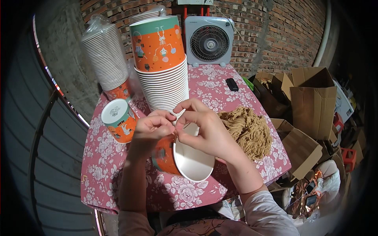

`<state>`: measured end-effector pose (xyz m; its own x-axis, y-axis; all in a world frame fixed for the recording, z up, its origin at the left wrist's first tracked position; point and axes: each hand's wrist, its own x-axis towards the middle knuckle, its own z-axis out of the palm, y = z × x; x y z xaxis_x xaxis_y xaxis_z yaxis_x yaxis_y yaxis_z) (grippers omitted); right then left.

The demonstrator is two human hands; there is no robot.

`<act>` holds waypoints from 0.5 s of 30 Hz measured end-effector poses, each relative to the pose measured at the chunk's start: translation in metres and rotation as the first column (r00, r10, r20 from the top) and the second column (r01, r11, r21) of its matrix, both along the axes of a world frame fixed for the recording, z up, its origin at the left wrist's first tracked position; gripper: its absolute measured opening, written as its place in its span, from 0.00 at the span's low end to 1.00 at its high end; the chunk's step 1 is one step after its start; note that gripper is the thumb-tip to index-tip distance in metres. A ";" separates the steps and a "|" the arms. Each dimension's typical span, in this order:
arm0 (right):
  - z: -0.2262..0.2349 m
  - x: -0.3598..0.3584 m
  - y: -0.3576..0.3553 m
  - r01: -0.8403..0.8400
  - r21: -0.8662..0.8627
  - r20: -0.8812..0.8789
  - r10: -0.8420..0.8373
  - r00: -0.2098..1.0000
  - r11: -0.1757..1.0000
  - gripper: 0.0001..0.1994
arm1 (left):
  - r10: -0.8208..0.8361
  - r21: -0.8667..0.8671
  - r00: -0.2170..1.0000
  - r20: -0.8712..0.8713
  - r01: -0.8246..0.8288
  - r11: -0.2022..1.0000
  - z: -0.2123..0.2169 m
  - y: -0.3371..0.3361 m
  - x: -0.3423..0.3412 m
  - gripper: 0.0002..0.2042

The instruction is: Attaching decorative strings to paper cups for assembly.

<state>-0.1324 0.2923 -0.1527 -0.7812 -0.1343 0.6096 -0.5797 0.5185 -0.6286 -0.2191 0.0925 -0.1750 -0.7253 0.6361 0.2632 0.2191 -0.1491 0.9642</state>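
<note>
An orange paper bucket [195, 159] with a white inside lies tilted in front of me, its opening turned toward my right. Above its rim, my left hand [152, 128] and my right hand [206, 128] meet with fingertips pinched close together. What the fingers hold is too small to make out, and the fingers cover part of the rim. To the right of my right hand is a heap of tan cords [250, 131]. Left of my left hand stands another orange and green bucket [120, 120], upside down with its white base up.
A tall stack of nested buckets [163, 84] rises behind my hands; a plastic-wrapped stack [104, 59] stands at the back left. A box fan [209, 41] and a small black object [232, 84] sit on the flowered tablecloth [189, 192]. Cardboard boxes [313, 110] crowd the right side.
</note>
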 end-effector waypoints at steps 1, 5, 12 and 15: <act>0.001 0.001 -0.001 -0.001 -0.001 0.001 0.001 1.000 1.000 0.06 | 0.008 0.005 0.999 0.033 -0.008 1.000 0.000 -0.001 0.000 0.06; 0.004 0.005 0.001 -0.039 0.024 0.002 0.039 0.999 0.999 0.07 | 0.039 -0.044 0.999 0.025 -0.038 0.998 0.002 -0.004 -0.001 0.06; -0.003 -0.003 0.003 -0.071 -0.049 -0.019 0.070 0.997 0.996 0.05 | -0.073 -0.052 0.996 0.043 0.075 0.996 0.001 -0.008 -0.008 0.06; 0.000 -0.003 0.002 -0.052 -0.034 0.005 0.052 0.999 0.998 0.06 | -0.102 -0.046 0.993 0.065 0.105 0.993 0.000 -0.010 -0.009 0.06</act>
